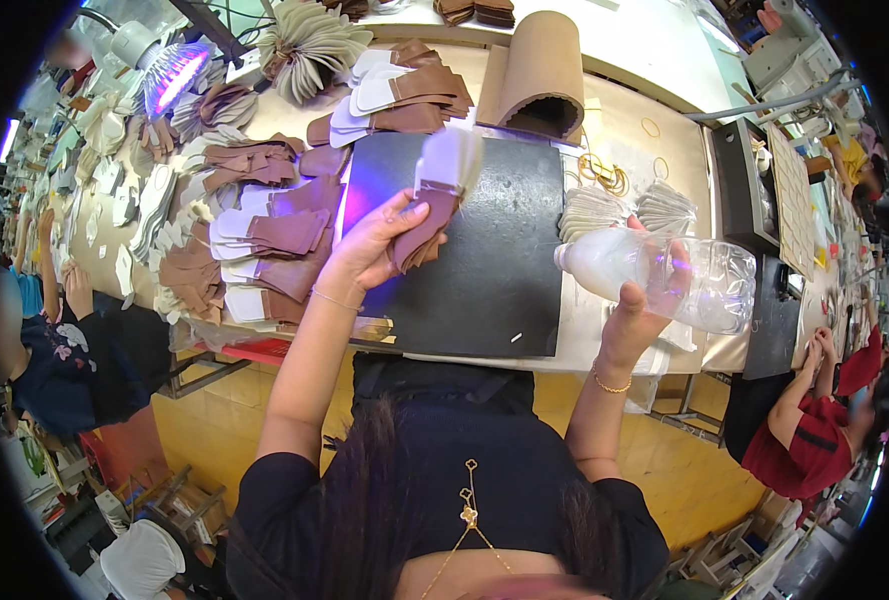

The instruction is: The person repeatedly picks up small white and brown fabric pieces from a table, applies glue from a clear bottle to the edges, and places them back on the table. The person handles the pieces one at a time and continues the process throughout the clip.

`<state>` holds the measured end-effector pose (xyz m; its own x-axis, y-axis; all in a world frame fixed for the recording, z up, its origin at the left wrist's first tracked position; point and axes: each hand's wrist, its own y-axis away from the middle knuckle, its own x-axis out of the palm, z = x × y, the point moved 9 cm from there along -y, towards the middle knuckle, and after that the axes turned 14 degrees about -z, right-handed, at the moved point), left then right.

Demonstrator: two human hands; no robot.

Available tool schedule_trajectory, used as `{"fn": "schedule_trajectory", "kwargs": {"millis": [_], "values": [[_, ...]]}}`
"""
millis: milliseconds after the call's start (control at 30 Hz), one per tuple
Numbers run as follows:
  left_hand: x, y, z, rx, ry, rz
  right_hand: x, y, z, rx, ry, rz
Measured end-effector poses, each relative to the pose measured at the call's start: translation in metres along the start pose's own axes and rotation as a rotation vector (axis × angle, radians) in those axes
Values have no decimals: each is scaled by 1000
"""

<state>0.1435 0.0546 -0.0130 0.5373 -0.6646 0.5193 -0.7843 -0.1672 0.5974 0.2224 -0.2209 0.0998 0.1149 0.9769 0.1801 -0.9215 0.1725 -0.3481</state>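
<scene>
My left hand point(372, 240) is closed on a bundle of brown and white shoe-upper pieces point(434, 205), raised over the left side of a black mat point(494, 260). The white ends of the bundle point up and look blurred. On the right, my right hand point(636, 318) grips a clear plastic bottle point(704, 283) from below, fingers wrapped round its middle. The bottle lies nearly level, its neck toward the mat, and its neck end looks cloudy white. Behind the bottle are two fanned stacks of pale pieces point(594, 213).
Several piles of brown and white pieces point(274, 240) cover the table to the left. A lit lamp point(176, 80) hangs at the upper left. Beyond the mat stands a brown curved form point(544, 75); rubber bands point(604, 175) lie near it. Other people sit at both sides.
</scene>
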Motion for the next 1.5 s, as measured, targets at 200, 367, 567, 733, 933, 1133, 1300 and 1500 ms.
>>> {"fn": "schedule_trajectory", "kwargs": {"millis": [200, 367, 567, 733, 933, 1133, 1300, 1500], "values": [[-3, 5, 16, 158, -900, -81, -4, 0, -1, 32, -57, -20], [-2, 36, 0, 618, -1596, -374, 16, 17, -16, 105, -158, 47], [19, 85, -28, 1135, -1521, -500, 54, 53, -28, 84, -211, 231], [13, 55, 2, 898, -1039, -392, 85, 91, -47, -136, 13, 535], [-6, 38, 10, 871, -1020, -391, 76, 39, -55, -171, 107, 334], [-12, 34, 9, 808, -1005, -358, 73, 40, -32, -82, -186, 276], [-17, 33, 12, 764, -902, -363, 114, 83, -52, -268, 126, 654], [-15, 34, 9, 843, -961, -373, 91, 11, -47, 4, -34, 206]]}}
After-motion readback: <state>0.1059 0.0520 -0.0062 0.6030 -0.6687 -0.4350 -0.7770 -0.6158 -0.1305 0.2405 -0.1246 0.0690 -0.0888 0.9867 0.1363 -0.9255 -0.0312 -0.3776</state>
